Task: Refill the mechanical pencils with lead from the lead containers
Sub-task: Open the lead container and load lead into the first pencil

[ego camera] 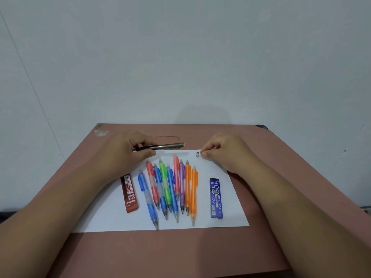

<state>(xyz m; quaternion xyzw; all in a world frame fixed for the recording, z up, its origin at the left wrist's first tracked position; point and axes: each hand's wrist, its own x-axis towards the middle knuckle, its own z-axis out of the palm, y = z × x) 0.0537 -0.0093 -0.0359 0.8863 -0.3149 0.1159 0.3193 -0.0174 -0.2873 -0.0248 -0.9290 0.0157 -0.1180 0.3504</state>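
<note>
Paper (224,197), white and matte, lies flat on your reddish-brown desk (180,253), whose smooth top is chipped at the far corners. Nine translucent plastic pencils (170,189) lie side by side on the sheet, their tapered clear tips toward you: blue, red, blue, green, blue, pink, purple and two orange, several with frosted rubbery grips. Left of them sits the red lead container (129,193), a flat, slim rectangular case marked 2B; right of them, well apart from the row, sits the blue lead container (216,198), the same flat shape, printed "Alpha 0.5 pencil lead". Your left hand (128,151) hovers over the sheet's far left corner with fingers (138,142) curled round a dark, glossy metallic pencil (166,146), held nearly level with its pale end pointing right. Your right hand (222,150) rests at the sheet's far right edge, fingers bunched together, thumb and forefinger tips meeting just beside a tiny silver cylindrical cap (197,154) that stands on the paper; you cannot tell whether they touch it or pinch anything between them.
</note>
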